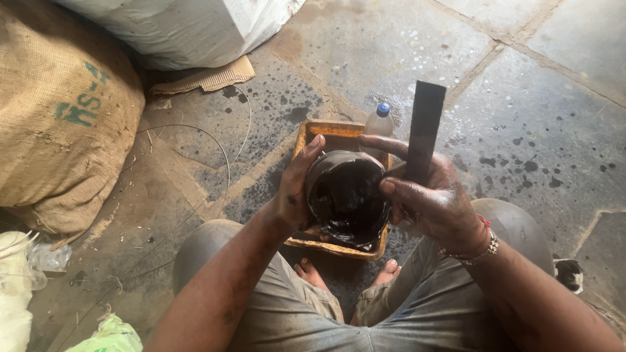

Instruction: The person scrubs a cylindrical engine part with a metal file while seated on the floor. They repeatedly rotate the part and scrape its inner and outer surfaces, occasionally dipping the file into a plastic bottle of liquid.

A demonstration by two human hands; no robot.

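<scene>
Bowl (345,195), round, black-coated, centred over orange tray (329,130). My left hand (295,189) clamps rim at 9 o'clock; my right hand (430,199) presses rim at 3 o'clock, fingers closed around flat dark bar (424,130), long axis toward 12 o'clock. Plastic bottle (378,120) beyond, 1 o'clock.

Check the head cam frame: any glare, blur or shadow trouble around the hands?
Head view: soft daylight, no hard shadows; left hand and right hand sharp; the black round part shows slight wet sheen, its detail lost in darkness; the flat dark bar is crisp; frame edges bend slightly.
</scene>
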